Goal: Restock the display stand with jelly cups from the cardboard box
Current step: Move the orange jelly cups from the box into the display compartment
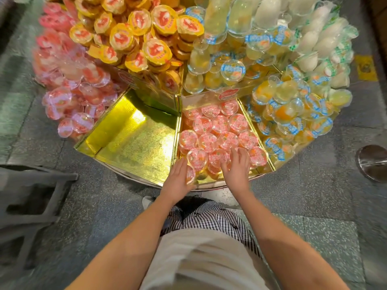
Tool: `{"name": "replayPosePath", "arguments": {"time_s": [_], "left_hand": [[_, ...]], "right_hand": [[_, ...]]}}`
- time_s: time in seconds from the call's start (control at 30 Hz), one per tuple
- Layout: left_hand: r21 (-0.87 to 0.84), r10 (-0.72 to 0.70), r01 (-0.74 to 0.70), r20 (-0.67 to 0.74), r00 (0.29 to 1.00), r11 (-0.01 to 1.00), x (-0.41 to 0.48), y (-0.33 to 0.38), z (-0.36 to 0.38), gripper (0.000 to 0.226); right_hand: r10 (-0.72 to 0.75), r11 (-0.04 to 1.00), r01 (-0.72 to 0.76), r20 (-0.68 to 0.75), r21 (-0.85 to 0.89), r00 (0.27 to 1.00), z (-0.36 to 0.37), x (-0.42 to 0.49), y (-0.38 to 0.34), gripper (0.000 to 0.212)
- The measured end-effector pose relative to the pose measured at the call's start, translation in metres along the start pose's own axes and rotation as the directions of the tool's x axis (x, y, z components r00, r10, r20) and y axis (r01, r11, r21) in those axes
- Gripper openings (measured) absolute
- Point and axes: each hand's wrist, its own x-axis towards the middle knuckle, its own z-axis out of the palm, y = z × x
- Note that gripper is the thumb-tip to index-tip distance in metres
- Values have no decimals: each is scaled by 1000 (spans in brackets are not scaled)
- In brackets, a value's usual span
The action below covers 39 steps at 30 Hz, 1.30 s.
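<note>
Your left hand (178, 176), fingers straight, and right hand (236, 167), fingers loosely spread, press the pink jelly cups (217, 139) together in the 6 o'clock bay of the display stand (134, 143), likely to pack them level.

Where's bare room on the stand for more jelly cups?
The empty gold compartment: whole floor bare, between the left pink-cup heap and the divider. Thin gold strip between left hand and right hand. The rest there is packed with pink-lidded cups; other sections are heaped.

Pink-lidded jelly cups (227, 141) stand upright, lids up, packed side by side in one gold-lined wedge of the display stand (136, 141), at its near edge.
</note>
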Motion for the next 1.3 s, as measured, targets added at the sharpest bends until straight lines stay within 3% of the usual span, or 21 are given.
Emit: {"name": "replayPosePath", "arguments": {"time_s": [0.3, 0.5, 0.67, 0.93, 1.1, 1.2, 1.3], "left_hand": [[-32, -26, 24, -69, 997, 999, 1, 1, -8, 98], [-133, -136, 115, -156, 978, 984, -6, -27, -32, 79], [-233, -219, 155, -283, 934, 960, -21, -69, -67, 69], [-430, -428, 220, -480, 765, 876, -91, -194, -143, 60], [-533, -576, 292, -509, 639, 794, -164, -296, -177, 58], [-574, -639, 312, -549, 539, 757, -216, -350, -187, 57], [-657, -727, 323, -562, 394, 682, -275, -393, -199, 55]], "right_hand": [[65, 997, -65, 32, 27, 997, 10, -7, -18, 55], [-47, 998, 45, 40, 39, 998, 33, -6, -62, 51], [-152, 988, 153, 142, 3, 978, 64, -14, -120, 52], [-279, 958, 285, 240, 8, 930, 155, -59, -260, 49], [-356, 930, 366, 303, 26, 884, 219, -117, -360, 51], [-394, 906, 423, 396, 15, 829, 256, -160, -409, 52], [-430, 881, 471, 466, 32, 773, 294, -204, -449, 51]]}}
